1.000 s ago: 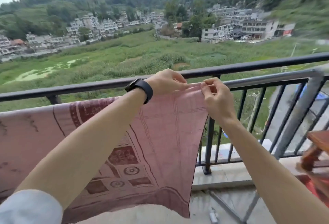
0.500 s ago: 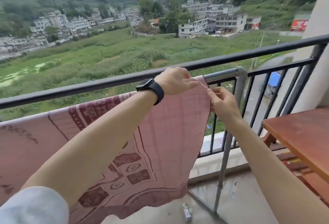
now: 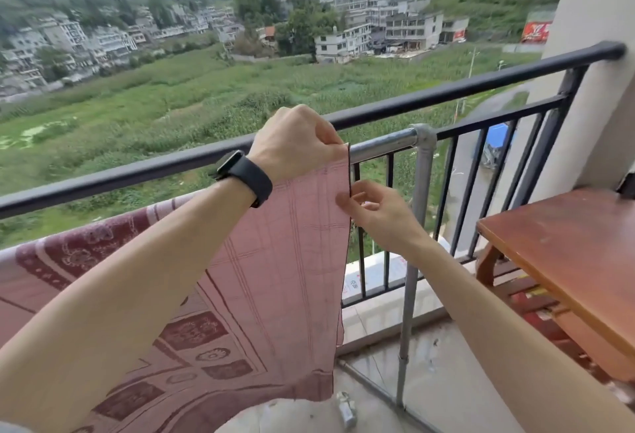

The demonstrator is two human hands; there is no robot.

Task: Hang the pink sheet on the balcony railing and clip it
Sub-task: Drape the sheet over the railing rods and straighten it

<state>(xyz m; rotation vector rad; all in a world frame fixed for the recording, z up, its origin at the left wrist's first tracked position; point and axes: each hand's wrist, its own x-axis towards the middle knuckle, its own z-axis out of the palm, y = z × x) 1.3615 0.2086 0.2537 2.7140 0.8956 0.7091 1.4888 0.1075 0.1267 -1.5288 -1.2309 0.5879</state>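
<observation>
The pink sheet [image 3: 285, 260], patterned in dark red, hangs over a silver metal bar [image 3: 381, 145] just inside the black balcony railing [image 3: 446, 90]. My left hand [image 3: 292, 144], with a black watch on the wrist, pinches the sheet's top right corner on the bar. A little lower, my right hand [image 3: 374, 212] grips the sheet's right edge between thumb and fingers. No clip shows in either hand.
A brown wooden table [image 3: 567, 254] stands at the right, close to my right arm. The silver bar's upright post [image 3: 417, 226] runs down to the tiled floor. A small pale object [image 3: 345, 410] lies on the floor below the sheet. A wall [image 3: 598, 37] closes off the railing's right end.
My right hand has slid down from the sheet's top corner along its right edge. The view has swung right, showing more of the table and the wall.
</observation>
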